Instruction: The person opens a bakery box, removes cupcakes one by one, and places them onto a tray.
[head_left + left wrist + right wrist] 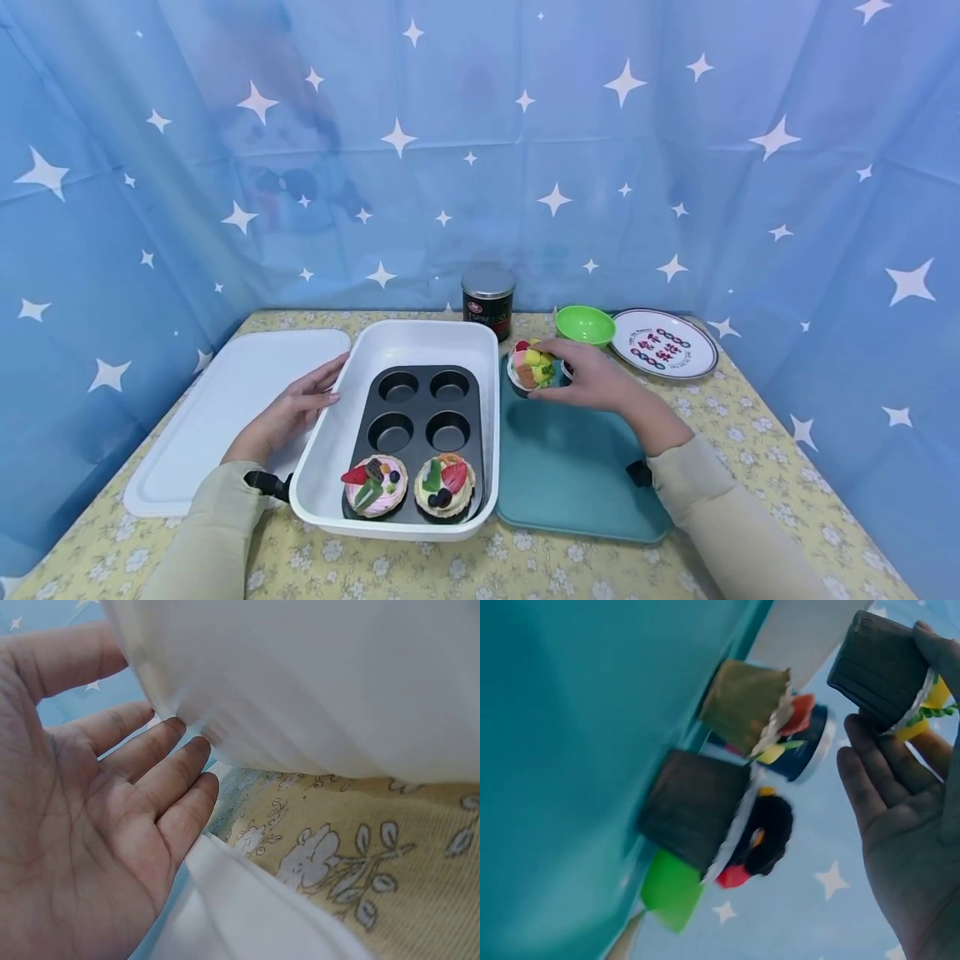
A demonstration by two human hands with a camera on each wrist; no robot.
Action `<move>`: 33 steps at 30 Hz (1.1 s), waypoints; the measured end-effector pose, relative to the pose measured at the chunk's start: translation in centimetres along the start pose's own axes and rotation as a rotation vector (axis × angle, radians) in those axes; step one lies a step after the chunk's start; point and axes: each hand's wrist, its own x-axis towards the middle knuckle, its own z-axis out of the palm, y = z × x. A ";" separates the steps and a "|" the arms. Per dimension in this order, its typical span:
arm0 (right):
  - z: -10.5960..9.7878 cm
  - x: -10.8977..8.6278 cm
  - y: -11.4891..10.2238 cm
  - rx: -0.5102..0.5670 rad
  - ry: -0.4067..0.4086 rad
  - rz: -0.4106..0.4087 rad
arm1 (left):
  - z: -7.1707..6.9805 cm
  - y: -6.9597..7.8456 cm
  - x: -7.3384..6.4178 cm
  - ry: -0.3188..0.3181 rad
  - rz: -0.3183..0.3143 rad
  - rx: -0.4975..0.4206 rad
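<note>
Over the teal board, from the head view, the right hand pinches a fruit cupcake, topping upward. From the left wrist, the left hand's loosely straight fingers touch the white tray's wall. From the right wrist, the cupcake's base-to-topping axis slants down rightward.
</note>
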 end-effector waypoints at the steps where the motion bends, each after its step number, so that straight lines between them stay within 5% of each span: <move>1: 0.0 0.0 0.3 -0.007 -0.003 0.008 | 0.0 0.0 0.0 0.000 0.001 0.003; 13: 0.4 0.0 1.5 0.015 -0.027 0.012 | 0.0 0.2 0.0 -0.001 0.001 0.037; 33: 1.2 -0.3 0.9 0.055 -0.211 0.106 | 0.1 0.1 -0.1 0.003 -0.013 0.021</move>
